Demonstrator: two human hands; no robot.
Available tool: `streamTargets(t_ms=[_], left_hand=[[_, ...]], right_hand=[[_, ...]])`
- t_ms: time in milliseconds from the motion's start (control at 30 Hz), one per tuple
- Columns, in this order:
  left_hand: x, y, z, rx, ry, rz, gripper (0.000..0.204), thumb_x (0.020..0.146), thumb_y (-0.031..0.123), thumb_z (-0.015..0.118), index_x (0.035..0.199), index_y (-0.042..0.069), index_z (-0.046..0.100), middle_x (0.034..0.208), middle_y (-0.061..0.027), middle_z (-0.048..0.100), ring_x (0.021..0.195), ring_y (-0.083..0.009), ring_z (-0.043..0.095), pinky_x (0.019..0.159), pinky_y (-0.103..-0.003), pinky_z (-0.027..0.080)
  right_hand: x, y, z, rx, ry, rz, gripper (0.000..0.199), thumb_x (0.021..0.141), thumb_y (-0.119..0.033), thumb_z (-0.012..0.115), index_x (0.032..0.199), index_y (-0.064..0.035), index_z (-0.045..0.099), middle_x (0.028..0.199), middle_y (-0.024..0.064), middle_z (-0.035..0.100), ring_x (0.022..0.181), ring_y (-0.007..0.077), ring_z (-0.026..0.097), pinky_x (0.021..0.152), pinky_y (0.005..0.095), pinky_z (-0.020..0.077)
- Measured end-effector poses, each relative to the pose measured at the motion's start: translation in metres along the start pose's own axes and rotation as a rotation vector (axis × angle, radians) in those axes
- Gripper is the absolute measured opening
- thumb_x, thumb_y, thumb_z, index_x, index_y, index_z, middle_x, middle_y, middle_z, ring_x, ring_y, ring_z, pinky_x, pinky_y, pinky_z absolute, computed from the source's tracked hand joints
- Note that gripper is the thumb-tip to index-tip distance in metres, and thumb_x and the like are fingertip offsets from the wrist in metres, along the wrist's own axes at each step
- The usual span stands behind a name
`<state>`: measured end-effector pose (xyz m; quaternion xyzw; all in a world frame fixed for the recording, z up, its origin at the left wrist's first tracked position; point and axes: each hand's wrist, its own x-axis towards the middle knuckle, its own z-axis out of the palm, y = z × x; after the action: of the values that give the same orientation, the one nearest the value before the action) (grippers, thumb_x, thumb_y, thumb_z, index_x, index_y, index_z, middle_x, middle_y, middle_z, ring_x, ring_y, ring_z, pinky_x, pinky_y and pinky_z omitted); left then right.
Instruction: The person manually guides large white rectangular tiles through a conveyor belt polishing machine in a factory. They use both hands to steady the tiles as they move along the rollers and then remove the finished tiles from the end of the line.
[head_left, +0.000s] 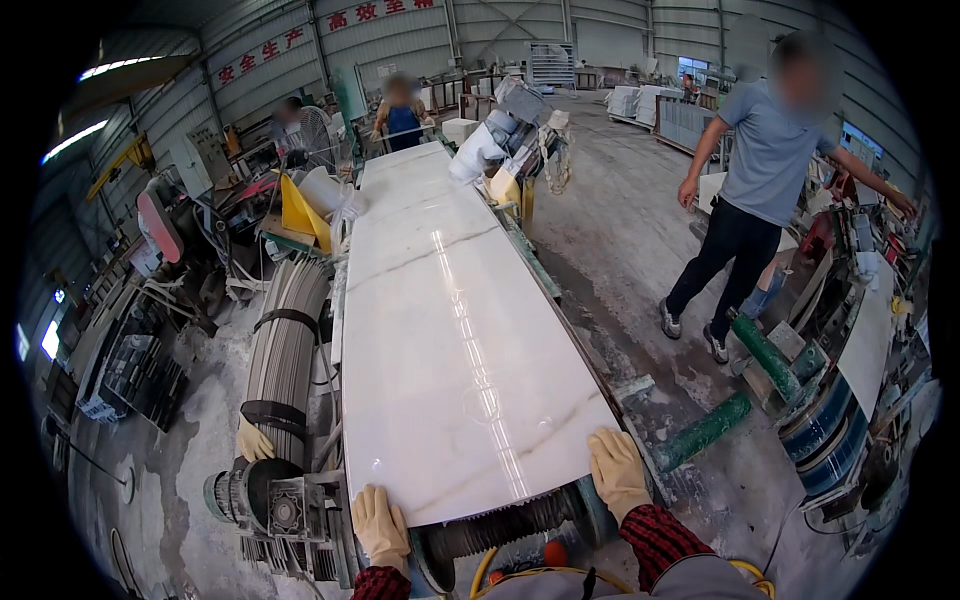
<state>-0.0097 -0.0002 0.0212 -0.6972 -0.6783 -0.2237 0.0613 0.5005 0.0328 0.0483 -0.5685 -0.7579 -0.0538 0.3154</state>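
A long white polished stone slab (pixel 470 330) with thin grey and tan veins lies flat on a roller conveyor, stretching away from me. At its near left corner is my left hand (pixel 380 528), in a cream work glove, closed over the edge. My right hand (pixel 619 474), gloved alike, holds the near right corner with its fingers on the top face. The undersides of both hands are hidden. Below the slab's near edge shows a dark ribbed roller (pixel 505 530).
Left of the conveyor are a strapped bundle of strips (pixel 285 350), a motor (pixel 245 500) and a spare glove (pixel 254 440). Green rollers (pixel 705 432) jut out at right. A person in a grey shirt (pixel 765 150) stands beyond them. Another person (pixel 402 115) is at the far end.
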Motion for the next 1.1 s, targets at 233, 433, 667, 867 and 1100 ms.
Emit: streamTargets(t_ms=[233,433,667,867,1100], left_hand=[[-0.004,-0.001,0.001,0.022,0.012,0.009,0.048,0.108,0.019,0.075,0.151,-0.003,0.068,0.162,-0.0299,0.067,0.151,-0.0544,0.059,0.133,-0.064,0.044],[-0.006,0.001,0.000,0.021,0.009,-0.003,0.049,0.107,0.019,0.075,0.151,-0.002,0.069,0.162,-0.0291,0.068,0.152,-0.0543,0.059,0.133,-0.064,0.044],[-0.013,-0.003,0.004,0.044,0.059,0.035,0.049,0.106,0.017,0.075,0.151,-0.003,0.070,0.160,-0.0290,0.068,0.150,-0.0543,0.059,0.133,-0.064,0.044],[-0.027,-0.016,0.007,-0.011,-0.021,-0.021,0.055,0.107,0.009,0.079,0.160,-0.005,0.072,0.171,-0.0323,0.068,0.162,-0.0565,0.058,0.138,-0.064,0.047],[-0.021,-0.009,0.001,0.079,-0.081,-0.025,0.054,0.129,0.030,0.057,0.166,-0.004,0.075,0.173,-0.0295,0.071,0.166,-0.0536,0.057,0.145,-0.060,0.041]], right_hand=[[-0.006,0.000,0.000,-0.005,0.000,0.006,0.034,0.109,-0.010,0.076,0.142,-0.0030,0.073,0.153,0.0203,0.072,0.149,0.0425,0.067,0.132,0.0579,0.0491],[-0.007,-0.002,-0.002,0.001,-0.002,0.008,0.034,0.109,-0.010,0.076,0.142,-0.0025,0.073,0.152,0.0206,0.072,0.149,0.0433,0.067,0.132,0.0580,0.0496],[-0.007,-0.005,-0.011,-0.010,-0.005,-0.005,0.033,0.107,-0.010,0.076,0.138,-0.0012,0.074,0.149,0.0210,0.073,0.142,0.0436,0.069,0.127,0.0575,0.0523],[-0.013,-0.003,-0.001,-0.067,0.110,-0.060,0.035,0.103,-0.010,0.076,0.137,-0.0021,0.078,0.145,0.0184,0.077,0.138,0.0414,0.072,0.122,0.0559,0.0552],[-0.021,-0.004,-0.011,0.054,0.075,0.059,0.034,0.105,-0.012,0.077,0.137,-0.0042,0.071,0.145,0.0171,0.071,0.139,0.0420,0.069,0.123,0.0547,0.0539]])
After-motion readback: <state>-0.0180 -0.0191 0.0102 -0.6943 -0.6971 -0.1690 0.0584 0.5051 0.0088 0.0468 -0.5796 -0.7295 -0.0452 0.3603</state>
